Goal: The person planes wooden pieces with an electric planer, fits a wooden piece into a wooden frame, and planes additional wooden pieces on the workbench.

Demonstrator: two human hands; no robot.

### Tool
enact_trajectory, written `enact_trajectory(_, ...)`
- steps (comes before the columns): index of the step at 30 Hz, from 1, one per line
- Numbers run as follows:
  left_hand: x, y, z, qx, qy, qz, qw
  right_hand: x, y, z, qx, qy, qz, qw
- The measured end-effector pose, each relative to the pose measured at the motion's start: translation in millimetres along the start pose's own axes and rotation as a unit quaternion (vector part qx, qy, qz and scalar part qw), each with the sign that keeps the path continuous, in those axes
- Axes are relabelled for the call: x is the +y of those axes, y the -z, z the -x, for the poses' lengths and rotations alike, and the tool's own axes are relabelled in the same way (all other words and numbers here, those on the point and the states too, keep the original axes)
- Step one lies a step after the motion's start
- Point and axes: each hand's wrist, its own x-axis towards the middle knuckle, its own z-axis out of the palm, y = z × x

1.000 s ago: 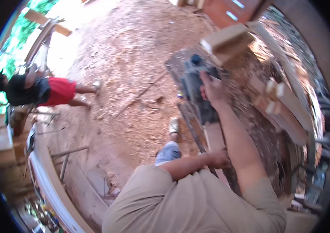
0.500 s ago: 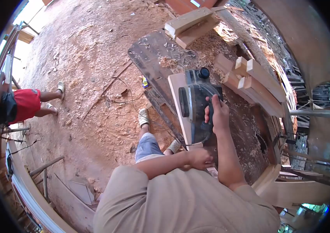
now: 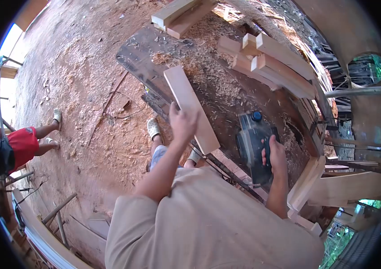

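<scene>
A pale wooden board (image 3: 193,107) lies slanted along the near-left side of the dark work table (image 3: 143,56). Over its left edge rests my left hand (image 3: 183,123), fingers curled and slightly blurred, apparently gripping it. My right hand (image 3: 274,157) is wrapped round the handle of a dark electric planer (image 3: 254,150) with a round blue-black knob at its front. The planer sits on the table to the right of the board, apart from it. Its underside is hidden.
Squared timbers (image 3: 284,74) are stacked at the table's right, with more timbers (image 3: 184,15) at its far end. Wood shavings (image 3: 226,85) litter the tabletop. A hole (image 3: 294,134) breaks the table's right side. Another person in red shorts (image 3: 22,148) stands at left.
The planer has come off the board and moved right, still in my right hand. My left hand has reached forward onto the board, which has turned slightly. The view has shifted.
</scene>
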Motion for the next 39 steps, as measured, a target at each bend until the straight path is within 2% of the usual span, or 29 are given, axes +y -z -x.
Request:
enact_trajectory(2,46.3,-24.4,12.1,-0.027,0.07,-0.163,0.984,18.0,20.7,14.0,0.018,-0.045,0.001,0.999)
enact_trajectory(3,42.8,-30.6,13.0,-0.031,0.068,-0.162,0.984,22.0,27.4,22.5,0.02,-0.06,0.009,0.998)
enact_trajectory(5,23.2,-49.0,10.3,0.04,0.051,0.036,0.997,37.4,40.2,31.3,0.034,-0.076,-0.008,0.997)
enact_trajectory(6,8.2,-57.8,11.6,0.036,0.05,0.038,0.997,43.2,45.3,33.6,0.039,-0.087,-0.026,0.995)
enact_trajectory(8,-14.1,-59.5,7.6,0.078,0.03,0.132,0.988,44.1,46.4,38.2,0.03,-0.085,-0.049,0.995)
enact_trajectory(9,-18.4,-52.9,15.4,0.019,0.071,0.033,0.997,44.0,44.9,40.2,0.018,-0.083,-0.069,0.994)
enact_trajectory(10,-22.1,-49.9,19.4,0.017,0.072,0.03,0.997,47.8,41.5,43.6,0.017,-0.086,-0.07,0.994)
enact_trajectory(12,-13.6,-37.5,19.1,-0.093,0.091,-0.001,0.992,49.4,31.7,45.2,0.007,-0.038,-0.058,0.998)
enact_trajectory(13,-17.7,-41.6,13.9,-0.043,0.064,-0.04,0.996,46.6,29.6,50.5,-0.022,-0.012,-0.057,0.998)
enact_trajectory(14,-20.4,-40.0,3.1,-0.043,0.066,-0.041,0.996,47.6,30.1,53.3,-0.024,-0.014,-0.057,0.998)
enact_trajectory(16,-31.7,-26.0,-26.9,0.055,0.072,-0.112,0.99,51.6,33.3,59.4,-0.09,0.067,-0.062,0.992)
enact_trajectory(17,-35.0,-14.1,-44.9,0.073,0.064,-0.113,0.989,42.8,29.8,65.9,-0.117,0.087,-0.066,0.987)
enact_trajectory(18,-37.5,-1.4,-65.1,0.09,0.056,-0.113,0.988,37.3,25.8,67.6,-0.117,0.082,-0.065,0.988)
enact_trajectory(20,-41.7,15.2,-103.2,0.124,0.017,-0.171,0.977,27.9,15.8,64.0,-0.201,0.111,-0.094,0.969)
enact_trajectory(21,-48.5,21.2,-123.3,0.124,0.015,-0.171,0.977,28.2,9.7,59.2,-0.215,0.076,-0.096,0.969)
enact_trajectory(23,-57.6,31.5,-157.7,0.151,-0.088,-0.175,0.969,34.3,-2.8,48.4,-0.24,0.069,-0.08,0.965)
enact_trajectory(24,-52.1,36.8,-163.6,0.154,-0.087,-0.177,0.968,35.8,-7.0,44.1,-0.266,0.057,-0.063,0.96)
enact_trajectory(25,-48.2,44.2,-169.6,0.065,-0.018,-0.078,0.995,36.2,-8.3,43.5,-0.273,0.045,-0.074,0.958)
enact_trajectory(26,-47.5,48.5,-173.9,-0.025,0.054,0.023,0.998,35.1,-9.0,43.5,-0.278,0.041,-0.073,0.957)
enact_trajectory(31,-76.4,47.0,-185.1,-0.045,0.062,0.069,0.995,33.4,-12.2,49.3,-0.293,0.035,-0.045,0.955)
enact_trajectory(39,-31.8,73.9,-182.2,-0.044,0.175,-0.029,0.983,8.0,-33.0,44.2,-0.287,0.044,-0.01,0.957)
